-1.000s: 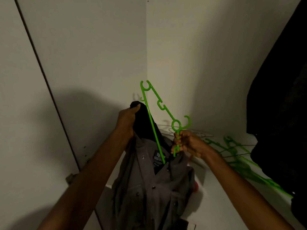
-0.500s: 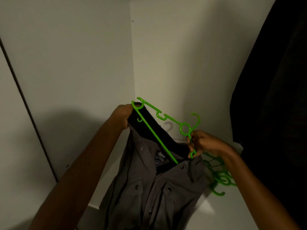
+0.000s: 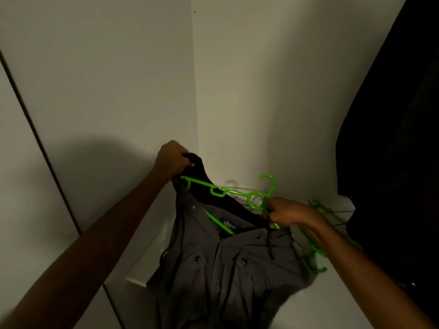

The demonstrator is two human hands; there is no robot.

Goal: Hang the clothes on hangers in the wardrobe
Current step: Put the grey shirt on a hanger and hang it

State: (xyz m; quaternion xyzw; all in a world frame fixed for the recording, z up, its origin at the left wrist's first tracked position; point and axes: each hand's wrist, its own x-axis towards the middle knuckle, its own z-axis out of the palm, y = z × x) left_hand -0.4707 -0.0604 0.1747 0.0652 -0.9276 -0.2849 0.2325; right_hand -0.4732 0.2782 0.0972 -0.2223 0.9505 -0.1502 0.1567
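Green hanger (image 3: 237,194) is lying w/ long axis running left-right, hook pointing up-right; its lower bar is going into the grey shirt (image 3: 225,264) collar, far arm hidden by right hand (image 3: 288,213), which is gripping its neck. Left hand (image 3: 172,157) is pinching the shirt's dark collar lining, up-left of hanger. Spare green hangers (image 3: 313,252) right of shirt, partly hidden, blurry.

Left arm: bare forearm rises from the lower left corner toward the centre, extended.
Left hand (image 3: 172,157): raised, fingers curled in a grip, knuckles toward the camera.
Right arm: bare forearm enters from the lower right.
Right hand (image 3: 288,213): lower than the left, fingers curled in a pinch.
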